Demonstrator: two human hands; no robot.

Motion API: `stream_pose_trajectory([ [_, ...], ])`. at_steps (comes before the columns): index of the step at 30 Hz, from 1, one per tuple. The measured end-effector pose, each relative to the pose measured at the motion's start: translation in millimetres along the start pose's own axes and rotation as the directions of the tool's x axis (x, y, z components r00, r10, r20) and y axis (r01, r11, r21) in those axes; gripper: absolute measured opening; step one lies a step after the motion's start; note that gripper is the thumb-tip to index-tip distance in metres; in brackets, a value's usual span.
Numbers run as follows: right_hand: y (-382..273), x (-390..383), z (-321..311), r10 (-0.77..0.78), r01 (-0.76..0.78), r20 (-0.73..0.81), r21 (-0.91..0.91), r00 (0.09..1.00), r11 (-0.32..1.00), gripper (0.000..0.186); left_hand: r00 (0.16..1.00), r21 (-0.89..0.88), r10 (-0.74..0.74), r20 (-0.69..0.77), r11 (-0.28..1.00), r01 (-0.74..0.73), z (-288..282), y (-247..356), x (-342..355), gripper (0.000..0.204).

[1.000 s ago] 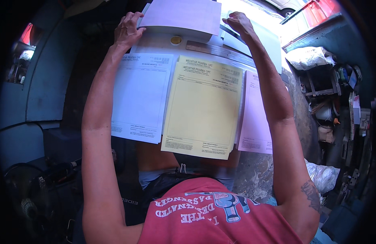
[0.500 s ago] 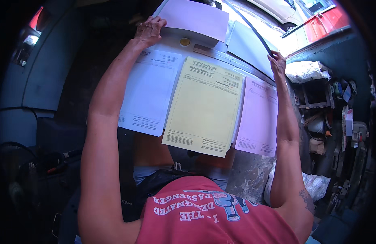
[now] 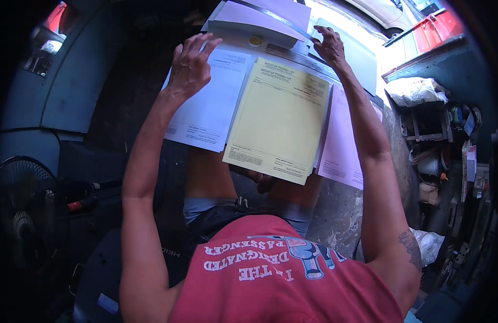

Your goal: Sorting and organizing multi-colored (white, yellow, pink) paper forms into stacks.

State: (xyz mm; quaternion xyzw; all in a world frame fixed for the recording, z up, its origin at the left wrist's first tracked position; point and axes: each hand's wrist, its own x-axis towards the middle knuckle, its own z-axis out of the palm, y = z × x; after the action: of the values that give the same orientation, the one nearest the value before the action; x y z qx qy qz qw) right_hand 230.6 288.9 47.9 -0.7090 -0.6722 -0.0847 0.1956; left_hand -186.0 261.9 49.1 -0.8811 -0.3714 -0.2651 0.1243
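Note:
My left hand [image 3: 190, 67] is raised over the top of the white printed forms [image 3: 203, 107], fingers spread and nothing in them. At the far right, my right hand [image 3: 329, 47] pinches the near end of a long, thin metal strip [image 3: 270, 18]. That strip slants across the pale pink paper stack [image 3: 249, 27], its far end running out of view. Between my arms lie yellow printed forms [image 3: 278, 121], slightly fanned. Pink printed forms [image 3: 341, 141] are beside them, partly covered by my right forearm.
A round yellow lid or tin [image 3: 255, 41] and a flat dark bar [image 3: 285, 55] sit between stack and forms. Grey sheets or board [image 3: 362, 64] lie to the right. A white sack [image 3: 416, 91] rests on a frame; a fan [image 3: 25, 177] stands at left.
My left hand has let go of the pink stack and come nearer. My right hand has moved left, bringing the metal strip over the stack.

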Motion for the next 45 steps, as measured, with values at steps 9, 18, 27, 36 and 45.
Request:
stream_pose_trajectory([
  [9,-134.8,-28.8,46.8,-0.501,0.499,0.088,0.046,0.861,0.866,0.049,0.942,-0.485,-0.335,0.008,0.823,0.297,-86.7,88.2,-104.0,0.059],
  [18,-178.5,-72.4,-42.1,-0.427,0.437,-0.114,0.381,0.897,0.815,0.043,0.841,-0.908,-0.394,0.37,-0.343,0.24,-97.5,118.4,-97.8,0.052],
  [27,-213.5,-226.0,-105.8,-0.421,0.495,-0.31,0.219,0.852,0.841,0.056,0.824,-0.607,-0.305,0.477,-0.792,0.058,-95.6,160.6,-115.1,0.049],
  [36,-208.4,-346.1,-105.9,-0.062,0.092,-0.068,0.707,0.996,0.701,0.015,0.699,-0.688,-0.385,0.603,-0.695,0.211,-84.7,184.4,-180.1,0.013],
  [45,-226.7,-445.9,-78.3,-0.053,-0.176,0.26,0.777,0.964,0.604,0.012,0.627,-0.735,-0.392,0.674,-0.443,0.513,-90.0,193.0,-221.3,0.01],
])
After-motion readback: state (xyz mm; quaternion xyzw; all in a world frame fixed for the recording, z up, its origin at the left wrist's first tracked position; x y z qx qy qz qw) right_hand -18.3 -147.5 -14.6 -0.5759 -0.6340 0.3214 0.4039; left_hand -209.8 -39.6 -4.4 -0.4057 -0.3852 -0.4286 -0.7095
